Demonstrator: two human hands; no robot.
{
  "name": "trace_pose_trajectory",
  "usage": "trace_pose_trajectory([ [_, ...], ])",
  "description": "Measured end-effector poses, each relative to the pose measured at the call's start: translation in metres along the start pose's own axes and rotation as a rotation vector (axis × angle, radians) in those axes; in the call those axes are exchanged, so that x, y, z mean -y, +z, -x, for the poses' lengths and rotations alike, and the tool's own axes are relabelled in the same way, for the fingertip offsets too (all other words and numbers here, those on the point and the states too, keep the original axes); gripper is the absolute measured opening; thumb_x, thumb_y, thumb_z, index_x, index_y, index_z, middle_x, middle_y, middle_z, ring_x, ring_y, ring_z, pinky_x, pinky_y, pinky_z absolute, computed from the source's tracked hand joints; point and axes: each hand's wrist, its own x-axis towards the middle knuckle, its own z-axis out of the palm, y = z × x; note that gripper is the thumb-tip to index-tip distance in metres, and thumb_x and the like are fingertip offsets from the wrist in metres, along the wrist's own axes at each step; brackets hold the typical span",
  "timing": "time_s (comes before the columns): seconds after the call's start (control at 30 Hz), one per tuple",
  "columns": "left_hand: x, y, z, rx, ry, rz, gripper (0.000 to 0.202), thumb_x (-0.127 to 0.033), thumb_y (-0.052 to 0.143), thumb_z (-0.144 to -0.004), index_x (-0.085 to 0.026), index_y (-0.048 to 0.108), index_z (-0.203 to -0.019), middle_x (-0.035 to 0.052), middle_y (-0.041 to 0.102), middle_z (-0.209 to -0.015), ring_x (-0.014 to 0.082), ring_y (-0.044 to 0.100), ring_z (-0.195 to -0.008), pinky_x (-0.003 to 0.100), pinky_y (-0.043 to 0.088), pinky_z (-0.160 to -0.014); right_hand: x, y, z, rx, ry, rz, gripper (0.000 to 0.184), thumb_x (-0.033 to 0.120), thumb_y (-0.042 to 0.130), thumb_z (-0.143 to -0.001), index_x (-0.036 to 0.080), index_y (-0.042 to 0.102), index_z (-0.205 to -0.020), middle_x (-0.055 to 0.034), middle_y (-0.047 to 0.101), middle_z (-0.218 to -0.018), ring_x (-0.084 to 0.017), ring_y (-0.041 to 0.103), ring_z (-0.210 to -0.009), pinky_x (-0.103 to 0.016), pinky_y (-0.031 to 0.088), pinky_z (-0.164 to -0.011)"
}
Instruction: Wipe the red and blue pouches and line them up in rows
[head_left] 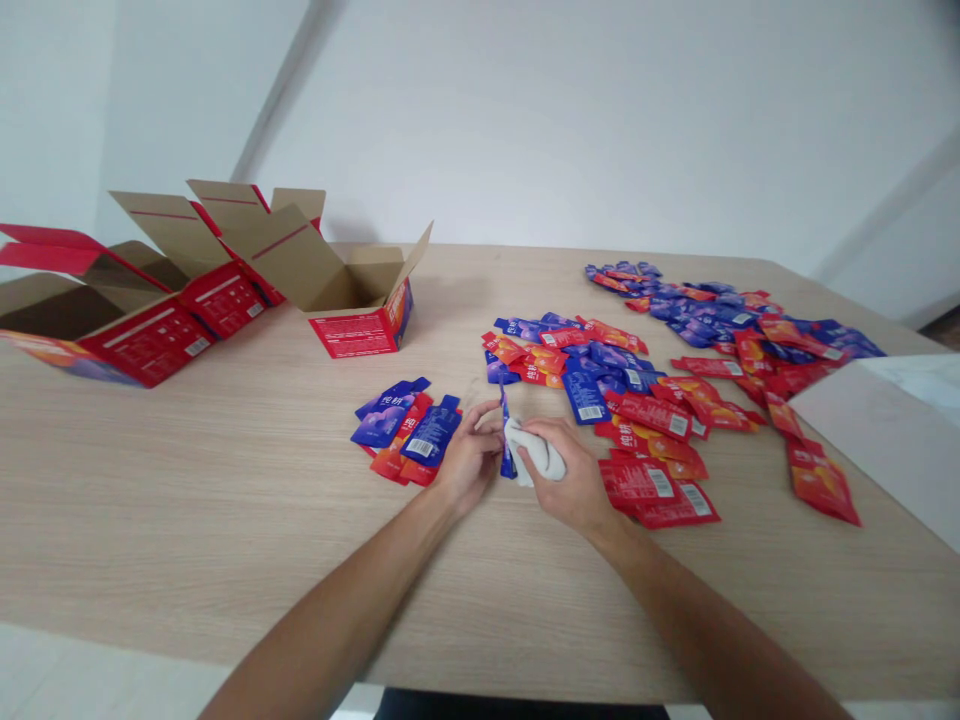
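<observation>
Between my hands a blue-purple pouch [508, 467] stands nearly edge-on, seen as a narrow strip. My left hand [471, 452] grips it from the left with fingers curled. My right hand [574, 478] is closed round a folded white cloth [540, 456] that presses against the pouch's right side. Just left of my left hand lies a small pile of pouches, with a blue pouch [433, 434] on top of orange-red ones. To the right of my right hand, red pouches [652, 484] lie flat, some showing barcodes.
Open cardboard boxes with red outsides stand at the left: a nearer box [356, 330] and others behind [157, 340]. A larger heap of mixed pouches [712, 310] spreads over the table's [225, 520] far right. A white sheet-like surface [885, 430] lies at the right edge.
</observation>
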Motion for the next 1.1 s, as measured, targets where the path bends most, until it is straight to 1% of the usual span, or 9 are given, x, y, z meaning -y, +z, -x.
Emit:
trace_pose_trajectory([
  [0.27,0.004,0.0,-0.001,0.014,-0.021,0.032,0.058,-0.006,0.076,-0.066,-0.02,0.062,-0.121,0.0025,0.072,-0.09,0.0135,0.066,-0.07,0.024,0.05,-0.063,-0.005,0.002,0.0,-0.003,-0.001,0.036,0.026,0.022,0.06,-0.091,0.027,0.062,-0.116,-0.0068,0.069,-0.112,-0.025,0.062,-0.107,-0.043,0.052,-0.095],
  [0.4,0.004,0.002,-0.002,-0.025,-0.009,0.049,0.039,-0.011,0.073,-0.073,-0.015,0.067,-0.111,0.006,0.074,-0.09,0.0144,0.067,-0.071,0.024,0.052,-0.065,-0.012,0.003,0.001,0.009,-0.019,0.063,0.029,0.019,0.06,-0.089,0.027,0.063,-0.117,-0.0067,0.069,-0.113,-0.025,0.061,-0.107,-0.044,0.051,-0.095],
  [0.53,0.001,0.004,-0.004,-0.026,-0.023,0.161,0.023,-0.026,0.067,-0.084,-0.013,0.07,-0.103,0.0079,0.073,-0.096,0.0162,0.068,-0.079,0.027,0.055,-0.073,-0.016,0.003,0.002,0.029,-0.026,0.098,0.046,0.009,0.059,-0.082,0.028,0.061,-0.124,-0.0068,0.067,-0.121,-0.026,0.059,-0.112,-0.046,0.05,-0.098],
  [0.63,-0.001,0.005,-0.004,-0.002,-0.025,0.188,0.029,-0.036,0.061,-0.089,-0.015,0.069,-0.107,0.0076,0.073,-0.098,0.0178,0.068,-0.083,0.03,0.056,-0.077,-0.014,0.002,0.004,0.128,-0.106,0.108,0.064,0.001,0.056,-0.073,0.027,0.059,-0.131,-0.0062,0.063,-0.133,-0.026,0.055,-0.119,-0.047,0.047,-0.103],
  [0.77,-0.002,0.005,-0.001,0.028,-0.004,0.145,0.031,-0.031,0.062,-0.089,-0.022,0.066,-0.118,0.0065,0.072,-0.106,0.0196,0.068,-0.087,0.033,0.055,-0.08,-0.01,0.001,0.005,0.333,-0.234,0.074,0.078,-0.002,0.055,-0.061,0.029,0.059,-0.133,-0.0017,0.061,-0.138,-0.026,0.053,-0.12,-0.046,0.047,-0.104],
  [0.83,-0.001,0.006,0.001,0.037,-0.013,0.146,0.03,-0.028,0.062,-0.089,-0.021,0.067,-0.117,0.0067,0.072,-0.107,0.0192,0.067,-0.088,0.032,0.054,-0.082,-0.014,-0.001,0.003,0.307,-0.228,0.088,0.079,-0.003,0.053,-0.062,0.029,0.06,-0.133,-0.0015,0.062,-0.137,-0.026,0.053,-0.118,-0.045,0.047,-0.103],
  [0.97,0.0,0.008,0.005,0.116,-0.06,0.175,0.032,-0.025,0.063,-0.089,-0.019,0.066,-0.121,0.008,0.071,-0.111,0.019,0.066,-0.091,0.032,0.052,-0.084,-0.023,-0.005,0.001,0.097,-0.152,0.161,0.076,-0.005,0.051,-0.066,0.026,0.059,-0.134,-0.0045,0.063,-0.137,-0.027,0.054,-0.119,-0.046,0.046,-0.102],
  [1.03,0.0,0.008,0.005,0.121,-0.074,0.177,0.034,-0.024,0.063,-0.089,-0.018,0.066,-0.123,0.0076,0.072,-0.107,0.0182,0.066,-0.087,0.031,0.052,-0.081,-0.023,-0.003,0.002,0.121,-0.182,0.147,0.077,-0.005,0.052,-0.066,0.027,0.059,-0.135,-0.0035,0.063,-0.137,-0.027,0.054,-0.118,-0.046,0.047,-0.102],
  [1.1,0.0,0.006,0.004,0.103,-0.071,0.172,0.034,-0.023,0.063,-0.089,-0.018,0.066,-0.122,0.0068,0.072,-0.102,0.0168,0.066,-0.082,0.028,0.052,-0.077,-0.021,0.0,0.004,0.22,-0.24,0.107,0.079,-0.005,0.053,-0.065,0.029,0.058,-0.136,-0.0012,0.063,-0.137,-0.026,0.054,-0.118,-0.044,0.049,-0.1],
])
